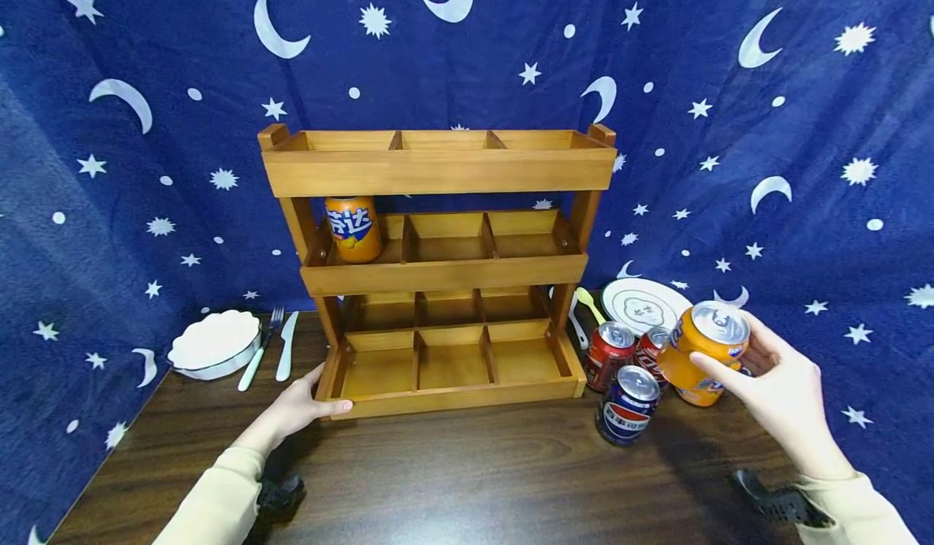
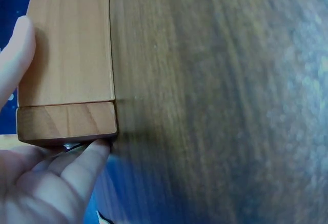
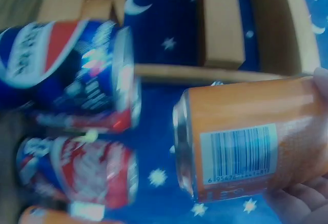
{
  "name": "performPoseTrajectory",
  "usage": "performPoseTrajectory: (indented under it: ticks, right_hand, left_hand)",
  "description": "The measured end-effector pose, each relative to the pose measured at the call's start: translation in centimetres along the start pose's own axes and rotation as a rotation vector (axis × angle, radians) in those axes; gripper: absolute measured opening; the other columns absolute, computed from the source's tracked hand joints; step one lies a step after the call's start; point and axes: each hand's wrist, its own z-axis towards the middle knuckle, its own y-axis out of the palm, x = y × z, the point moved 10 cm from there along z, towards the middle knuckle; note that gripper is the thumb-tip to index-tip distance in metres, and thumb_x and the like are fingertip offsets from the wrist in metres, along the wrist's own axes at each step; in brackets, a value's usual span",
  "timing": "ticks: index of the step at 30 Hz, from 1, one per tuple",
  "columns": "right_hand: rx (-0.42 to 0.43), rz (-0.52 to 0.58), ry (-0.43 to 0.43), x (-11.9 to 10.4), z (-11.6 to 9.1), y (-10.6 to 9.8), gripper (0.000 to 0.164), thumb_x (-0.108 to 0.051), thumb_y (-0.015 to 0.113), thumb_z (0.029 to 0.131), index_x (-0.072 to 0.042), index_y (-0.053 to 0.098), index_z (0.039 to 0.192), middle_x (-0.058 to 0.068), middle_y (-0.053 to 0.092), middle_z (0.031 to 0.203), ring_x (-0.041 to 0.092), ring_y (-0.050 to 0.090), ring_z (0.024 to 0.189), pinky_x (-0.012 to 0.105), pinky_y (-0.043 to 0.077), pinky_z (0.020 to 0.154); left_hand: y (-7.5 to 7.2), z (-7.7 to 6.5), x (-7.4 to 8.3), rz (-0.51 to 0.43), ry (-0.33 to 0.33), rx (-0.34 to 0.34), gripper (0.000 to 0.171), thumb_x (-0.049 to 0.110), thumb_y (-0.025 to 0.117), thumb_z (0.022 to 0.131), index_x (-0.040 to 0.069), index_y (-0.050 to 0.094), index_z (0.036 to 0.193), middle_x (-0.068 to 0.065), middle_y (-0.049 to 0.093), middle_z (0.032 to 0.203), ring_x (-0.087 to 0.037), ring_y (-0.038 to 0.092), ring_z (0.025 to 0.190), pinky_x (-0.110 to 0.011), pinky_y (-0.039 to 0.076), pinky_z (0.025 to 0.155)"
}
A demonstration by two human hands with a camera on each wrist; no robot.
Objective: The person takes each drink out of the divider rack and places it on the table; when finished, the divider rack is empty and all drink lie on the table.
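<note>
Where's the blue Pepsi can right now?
In the head view, the blue Pepsi can stands on the table toward the right, beside the front right corner of the wooden rack, just in front of two red soda cans.

Front-left of the wooden rack (image 1: pixel 438 173), we see a pale cream sleeve (image 1: pixel 215 500); front-right of it, a matching sleeve (image 1: pixel 857 512). A black attachment (image 1: pixel 280 495) juts from the first cuff, a curved black piece (image 1: pixel 777 503) from the second.
</note>
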Motion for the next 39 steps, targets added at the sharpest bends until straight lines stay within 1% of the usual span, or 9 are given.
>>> performPoseTrajectory:
  ticks: [5,10,15,17,22,24,31,35,39]
  right_hand:
    - [-0.028,-0.018,0.017,2.6,-1.3,0.3,0.058,-0.008,0.076,0.065,-0.010,0.053,0.119,-0.036,0.053,0.089,-0.021,0.053,0.079,0.000,0.041,0.065]
    - [-0.050,-0.005,0.094,6.1,-2.9,1.4,0.064,-0.011,0.074,0.068,-0.007,0.047,0.126,-0.037,0.051,0.089,-0.021,0.051,0.078,0.001,0.041,0.064]
    - [-0.085,0.049,0.145,10.5,-4.4,3.1,0.067,-0.012,0.073,0.071,-0.003,0.042,0.129,-0.031,0.051,0.098,-0.021,0.050,0.084,-0.001,0.040,0.068]
    - [-0.097,0.034,0.151,11.6,-4.9,3.6,0.066,-0.013,0.072,0.071,-0.003,0.042,0.129,-0.027,0.052,0.101,-0.021,0.049,0.085,-0.001,0.040,0.069]
    - [-0.069,0.010,0.179,13.7,-5.6,4.1,0.071,-0.013,0.074,0.069,0.000,0.040,0.130,-0.015,0.056,0.106,-0.024,0.046,0.085,-0.002,0.039,0.069]
    - [-0.057,0.019,0.189,14.7,-5.7,4.3,0.072,-0.013,0.074,0.069,-0.001,0.039,0.131,-0.012,0.056,0.108,-0.024,0.046,0.086,-0.003,0.038,0.070]
    - [-0.046,0.000,0.209,18.6,-5.8,5.0,0.072,-0.021,0.074,0.070,-0.011,0.039,0.133,-0.020,0.052,0.108,-0.023,0.045,0.090,-0.002,0.038,0.072]
    - [-0.053,-0.026,0.171,19.8,-5.6,5.5,0.072,-0.024,0.073,0.070,-0.016,0.039,0.133,-0.012,0.053,0.115,-0.023,0.044,0.093,-0.003,0.037,0.074]
    - [-0.078,-0.041,0.174,18.8,-5.6,5.5,0.074,-0.026,0.073,0.070,-0.014,0.037,0.134,0.005,0.053,0.122,-0.025,0.041,0.093,-0.004,0.035,0.074]
  left_hand:
    - [-0.1,-0.3,0.0,-0.007,0.009,0.009,0.101,0.044,0.070,0.069,-0.001,0.013,0.139,-0.030,0.031,0.135,-0.046,0.027,0.124,-0.058,0.026,0.097]
    - [0.0,-0.2,-0.3,-0.038,0.001,0.006,0.102,0.044,0.070,0.069,0.000,0.012,0.140,-0.029,0.032,0.135,-0.044,0.028,0.124,-0.058,0.024,0.098]
    - [0.1,0.0,-0.6,-0.043,-0.008,0.005,0.103,0.046,0.070,0.068,0.001,0.012,0.140,-0.029,0.031,0.136,-0.044,0.027,0.125,-0.058,0.024,0.098]
    - [0.2,-0.1,-0.5,-0.040,-0.007,0.003,0.103,0.045,0.070,0.068,0.000,0.012,0.140,-0.029,0.031,0.135,-0.044,0.028,0.124,-0.058,0.024,0.098]
    - [0.2,-0.3,-0.2,-0.037,-0.005,-0.002,0.103,0.044,0.070,0.068,-0.001,0.012,0.140,-0.029,0.032,0.135,-0.045,0.027,0.124,-0.058,0.023,0.098]
    - [0.2,-0.3,-0.1,-0.028,-0.007,-0.001,0.103,0.045,0.070,0.068,-0.001,0.012,0.140,-0.030,0.031,0.135,-0.046,0.027,0.124,-0.058,0.023,0.098]
    - [0.1,-0.1,-0.1,-0.034,-0.009,-0.006,0.104,0.046,0.070,0.068,0.000,0.012,0.140,-0.028,0.031,0.136,-0.045,0.025,0.125,-0.059,0.021,0.099]
    - [0.0,-0.1,0.1,-0.030,0.000,0.000,0.102,0.044,0.070,0.068,-0.001,0.013,0.140,-0.029,0.034,0.134,-0.045,0.028,0.124,-0.058,0.022,0.098]
    - [-0.1,-0.1,0.0,-0.032,-0.013,0.000,0.103,0.045,0.070,0.068,-0.001,0.012,0.140,-0.030,0.032,0.134,-0.045,0.027,0.124,-0.059,0.022,0.099]
